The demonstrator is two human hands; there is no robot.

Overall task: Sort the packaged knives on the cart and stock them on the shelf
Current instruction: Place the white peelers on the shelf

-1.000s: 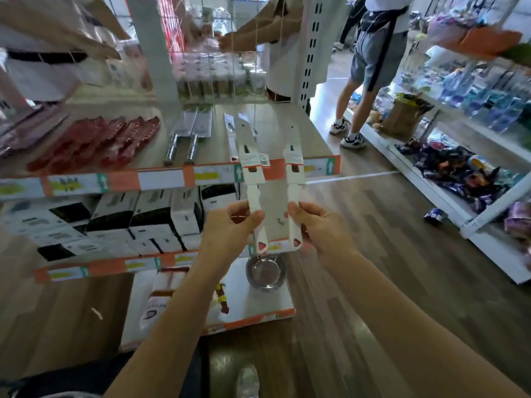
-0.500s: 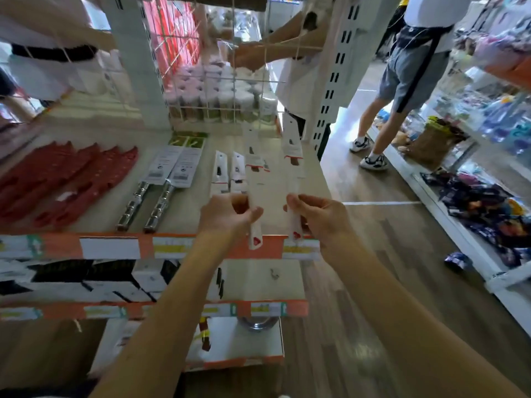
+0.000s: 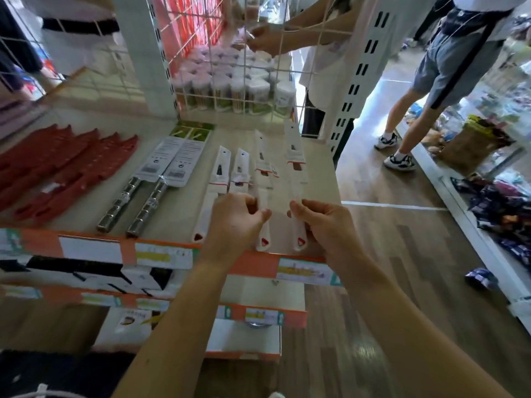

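Observation:
My left hand (image 3: 235,216) grips a white packaged knife (image 3: 263,165) by its handle, and my right hand (image 3: 324,228) grips a second white packaged knife (image 3: 296,156) the same way. Both knives lie low over the right end of the top shelf (image 3: 184,208), blades pointing away from me. Just left of them two more white packaged knives (image 3: 221,168) rest on the shelf. Further left lie two steel-handled cleavers (image 3: 161,173) in white sleeves and a row of red packaged knives (image 3: 66,165).
A wire grid (image 3: 230,81) with jars behind it backs the shelf. Black-and-white boxes (image 3: 86,274) fill the lower shelf. One person reaches in behind the grid (image 3: 267,38); another stands in the aisle (image 3: 448,70) at right, by a shelf of goods (image 3: 500,208).
Both hands have carried the two white knives up and forward from in front of the shelves to the top shelf's right end. My view has risen and moved closer.

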